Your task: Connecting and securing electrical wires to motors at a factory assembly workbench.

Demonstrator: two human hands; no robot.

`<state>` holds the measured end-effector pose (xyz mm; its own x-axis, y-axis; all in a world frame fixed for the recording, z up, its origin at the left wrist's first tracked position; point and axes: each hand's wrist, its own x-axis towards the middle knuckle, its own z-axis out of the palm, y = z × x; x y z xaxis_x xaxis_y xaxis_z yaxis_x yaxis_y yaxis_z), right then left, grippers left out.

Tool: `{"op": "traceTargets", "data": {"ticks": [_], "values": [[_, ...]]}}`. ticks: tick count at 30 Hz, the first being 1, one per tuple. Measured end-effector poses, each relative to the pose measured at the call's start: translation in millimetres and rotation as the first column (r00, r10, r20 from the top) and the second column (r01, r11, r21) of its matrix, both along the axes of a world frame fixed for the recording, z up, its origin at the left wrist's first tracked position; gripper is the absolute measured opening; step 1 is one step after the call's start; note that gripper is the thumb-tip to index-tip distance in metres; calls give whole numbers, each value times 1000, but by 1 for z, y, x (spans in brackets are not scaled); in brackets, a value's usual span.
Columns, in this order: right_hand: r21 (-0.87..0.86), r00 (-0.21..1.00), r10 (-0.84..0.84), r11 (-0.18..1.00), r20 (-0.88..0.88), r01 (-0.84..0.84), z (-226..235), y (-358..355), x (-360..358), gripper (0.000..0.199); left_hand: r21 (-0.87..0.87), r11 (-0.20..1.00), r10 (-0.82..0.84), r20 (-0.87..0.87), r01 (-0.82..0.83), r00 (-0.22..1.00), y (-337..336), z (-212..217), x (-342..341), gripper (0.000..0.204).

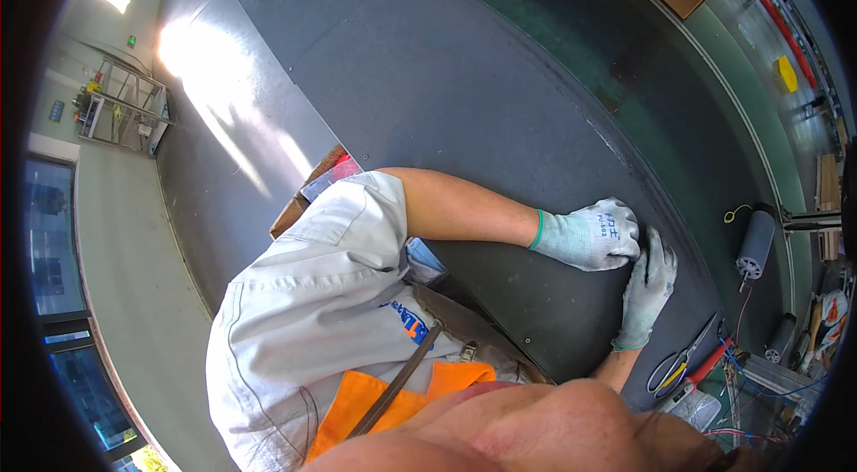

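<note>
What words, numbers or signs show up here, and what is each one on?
Left glove: blue print, not copied out here.
Pale shirt: blue-and-orange print, too creased to read whole.
Right glove: small mark, unreadable.
Green wall sign: too small to read.

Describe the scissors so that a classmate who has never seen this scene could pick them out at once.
Start at the big dark work surface and go to its lower right part, by the gloved right hand. Just right of that wrist in the picture lie the scissors. Their two loop handles, dark with yellow, set them apart from the red-handled tool beside them.
</note>
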<state>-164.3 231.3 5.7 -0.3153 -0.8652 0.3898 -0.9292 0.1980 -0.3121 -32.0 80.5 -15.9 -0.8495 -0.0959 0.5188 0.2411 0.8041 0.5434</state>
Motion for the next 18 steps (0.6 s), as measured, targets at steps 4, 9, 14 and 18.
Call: {"op": "traceTargets", "data": {"ticks": [4, 9, 14, 18], "values": [[-4, 1000, 1, 1000, -14, -1, -3, 2, -3, 37, 14, 1000, 1, -42, 0, 999, 1, -1, -3, 17], [-3, 1000, 3, 1000, -9, -3, -1, 0, -2, 37, 10, 1000, 6, -50, -6, 999, 0, 0, -1, 17], [-4, 1000, -2, 1000, 0, 2, -2, -1, -1, 37, 5, 1000, 8, -24, -8, 1000, -2, 0, 0, 15], [-49, 999, 25, 999, 40, -23, -1, 0, -2, 37, -28, 999, 33, -87, -36, 996, 2, -5, 0, 15]]}}
